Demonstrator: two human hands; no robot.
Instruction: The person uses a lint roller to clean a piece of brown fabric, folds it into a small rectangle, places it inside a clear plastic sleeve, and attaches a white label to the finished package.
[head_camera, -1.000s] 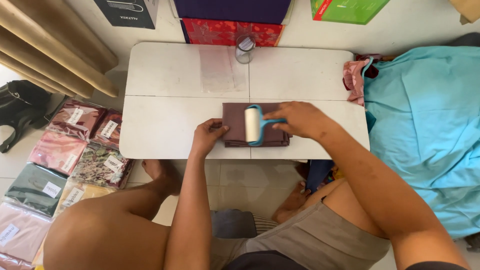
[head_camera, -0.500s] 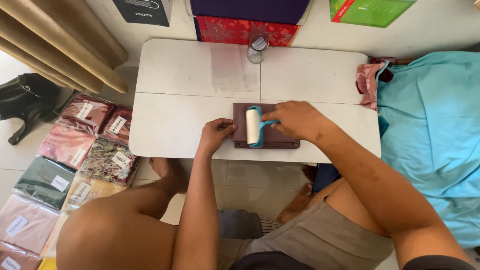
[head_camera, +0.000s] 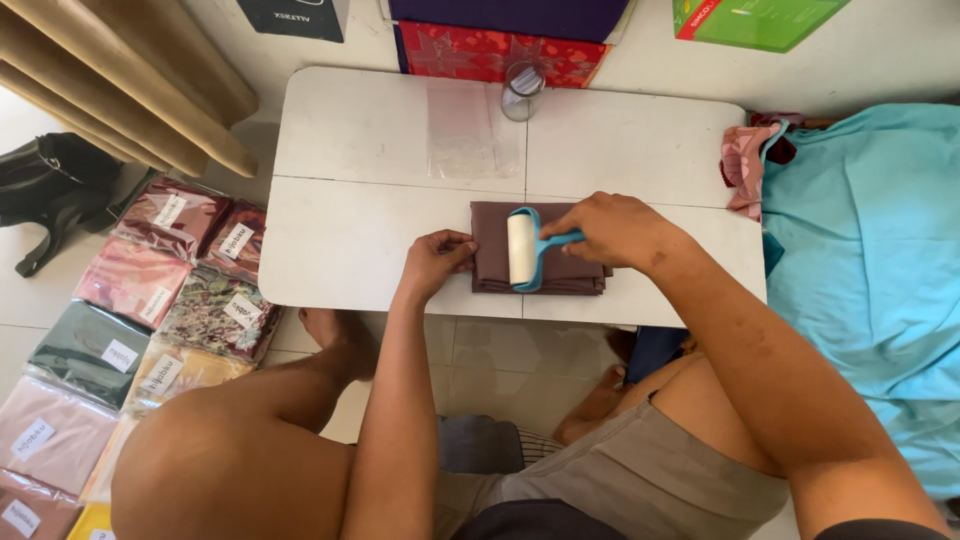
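Note:
A folded dark brown cloth (head_camera: 570, 270) lies near the front edge of a low white table (head_camera: 350, 180). My right hand (head_camera: 612, 228) grips the blue handle of a lint roller (head_camera: 522, 249), whose white roll rests on the left half of the cloth. My left hand (head_camera: 438, 259) presses its fingertips on the cloth's left edge, holding it flat.
A clear plastic bag (head_camera: 458, 130) and a small glass jar (head_camera: 521, 91) sit at the table's back. Several bagged folded fabrics (head_camera: 150, 290) lie on the floor at left, beside a black bag (head_camera: 45, 190). A light blue cloth (head_camera: 870, 250) covers the right side.
The lint roller has shifted slightly left across the cloth. The camera view has drifted, so the table sits lower in view.

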